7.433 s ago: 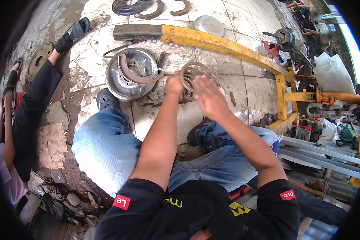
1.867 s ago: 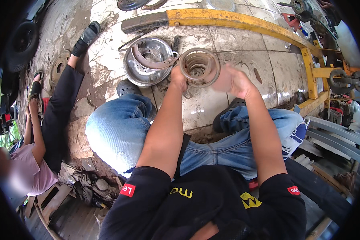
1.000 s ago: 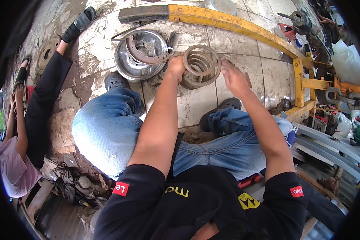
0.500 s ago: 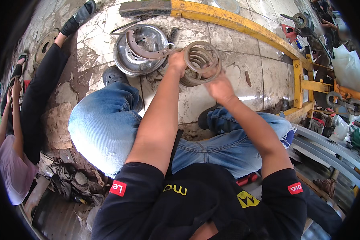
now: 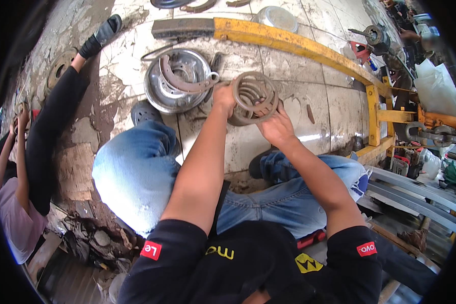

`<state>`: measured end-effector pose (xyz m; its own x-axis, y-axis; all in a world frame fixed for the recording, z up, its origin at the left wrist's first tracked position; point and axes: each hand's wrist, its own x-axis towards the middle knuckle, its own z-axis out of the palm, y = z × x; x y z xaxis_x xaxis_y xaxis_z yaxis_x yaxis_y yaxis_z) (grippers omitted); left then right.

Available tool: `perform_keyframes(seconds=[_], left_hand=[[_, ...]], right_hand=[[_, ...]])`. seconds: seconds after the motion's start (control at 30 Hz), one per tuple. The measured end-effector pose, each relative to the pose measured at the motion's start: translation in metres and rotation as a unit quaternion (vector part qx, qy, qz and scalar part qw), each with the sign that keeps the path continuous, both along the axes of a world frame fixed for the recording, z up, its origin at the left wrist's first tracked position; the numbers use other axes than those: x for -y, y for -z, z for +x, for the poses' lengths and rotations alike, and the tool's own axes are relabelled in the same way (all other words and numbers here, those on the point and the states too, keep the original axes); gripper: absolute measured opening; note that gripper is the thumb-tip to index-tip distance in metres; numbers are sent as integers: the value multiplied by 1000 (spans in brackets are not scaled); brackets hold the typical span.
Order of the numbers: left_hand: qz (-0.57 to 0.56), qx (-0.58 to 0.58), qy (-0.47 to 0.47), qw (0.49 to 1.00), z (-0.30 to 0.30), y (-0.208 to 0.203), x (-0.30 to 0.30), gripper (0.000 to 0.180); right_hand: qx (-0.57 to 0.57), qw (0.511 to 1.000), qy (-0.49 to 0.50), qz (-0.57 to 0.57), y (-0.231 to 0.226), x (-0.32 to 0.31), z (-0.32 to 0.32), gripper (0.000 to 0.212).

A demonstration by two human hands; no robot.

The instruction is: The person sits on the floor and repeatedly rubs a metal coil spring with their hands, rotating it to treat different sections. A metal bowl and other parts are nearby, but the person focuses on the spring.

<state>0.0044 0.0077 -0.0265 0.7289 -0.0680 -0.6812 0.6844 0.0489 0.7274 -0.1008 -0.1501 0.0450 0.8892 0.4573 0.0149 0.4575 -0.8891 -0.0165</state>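
A thick grey-brown coil spring (image 5: pixel 255 118) is held above the tiled floor, its round open end facing up toward me. My left hand (image 5: pixel 224 97) is closed on the spring's left side, with its fingers mostly hidden behind the coils. At the lower right of the spring my right hand (image 5: pixel 277 126) grips the coils, and its fingertips partly disappear behind them. Just left of my left hand, a curved, rusty brake shoe (image 5: pixel 173 80) with a ring-shaped end lies across a round, shiny metal drum (image 5: pixel 159 98).
Beyond the spring runs a yellow metal frame (image 5: pixel 289 44), joined to an upright (image 5: pixel 373 114) on the right. A round translucent lid (image 5: pixel 278 19) lies behind it. Another person in black trousers (image 5: pixel 55 134) sits at the left. Grey metal bars (image 5: pixel 415 190) lie at the lower right.
My right hand, blurred before near the spring's right side, now rests against its lower right coils. The spring has tilted slightly, and my left hand stays on it.
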Motion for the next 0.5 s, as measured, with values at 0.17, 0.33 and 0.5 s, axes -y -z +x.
perform_keyframes(seconds=[0.17, 0.33, 0.5], left_hand=[[-60, 17, -77, 995, 2, 26, 2, 56], [-50, -16, -102, 993, -1, 7, 5, 44], [-88, -2, -112, 990, -7, -29, 5, 27]], right_hand=[[-208, 968, 23, -141, -19, -22, -7, 40], [-71, 992, 72, -76, -12, 0, -2, 45], [-194, 976, 96, -25, -26, -16, -17, 47]])
